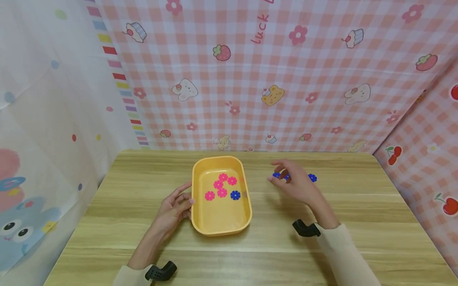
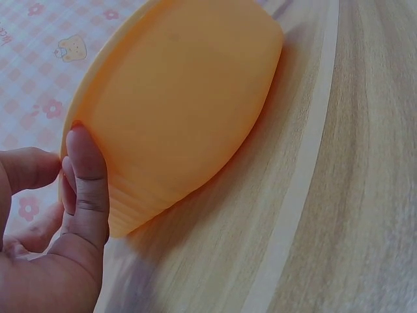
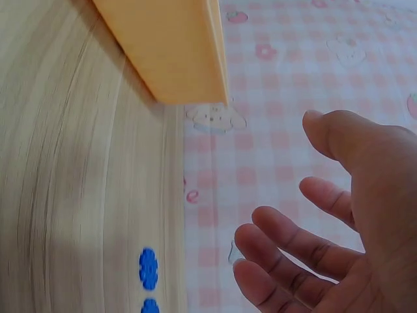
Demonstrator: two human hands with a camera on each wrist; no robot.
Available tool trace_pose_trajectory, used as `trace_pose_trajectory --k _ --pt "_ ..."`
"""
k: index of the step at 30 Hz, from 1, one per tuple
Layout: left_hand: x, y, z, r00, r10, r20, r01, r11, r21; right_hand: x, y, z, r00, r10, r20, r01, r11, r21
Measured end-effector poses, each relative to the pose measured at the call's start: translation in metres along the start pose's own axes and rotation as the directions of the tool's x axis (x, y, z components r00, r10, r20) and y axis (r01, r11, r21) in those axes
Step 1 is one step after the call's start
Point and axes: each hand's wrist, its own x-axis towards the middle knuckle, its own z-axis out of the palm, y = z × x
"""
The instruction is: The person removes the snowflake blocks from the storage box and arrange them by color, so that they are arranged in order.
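Observation:
A yellow plastic tray (image 1: 222,218) stands on the table, with several pink snowflake discs (image 1: 222,193) and one blue snowflake disc (image 1: 235,195) inside. At its left side my left hand (image 1: 173,208) holds the rim, thumb at the edge and fingers against the outer wall (image 2: 189,98). My right hand (image 1: 295,184) hovers to the right of the tray, fingers loosely bent and apart, with nothing between them in the right wrist view. Below and behind it lie more blue discs (image 1: 312,178), partly hidden by the hand; two blue discs (image 3: 148,268) show in the right wrist view.
The wooden table (image 1: 272,258) ends at the back against a pink checked cloth (image 1: 250,79). A white patterned cloth (image 1: 53,119) hangs at the left and another checked cloth (image 1: 429,159) at the right. Black wrist mounts (image 1: 305,229) sit by both sleeves.

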Motion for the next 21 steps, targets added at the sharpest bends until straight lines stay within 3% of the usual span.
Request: trace_pose_trajectory --k 21 --pt "-0.001 0.001 0.001 1.000 0.001 0.000 -0.001 1.000 0.008 0.015 -0.054 0.036 0.984 -0.062 0.166 0.049 0.995 0.085"
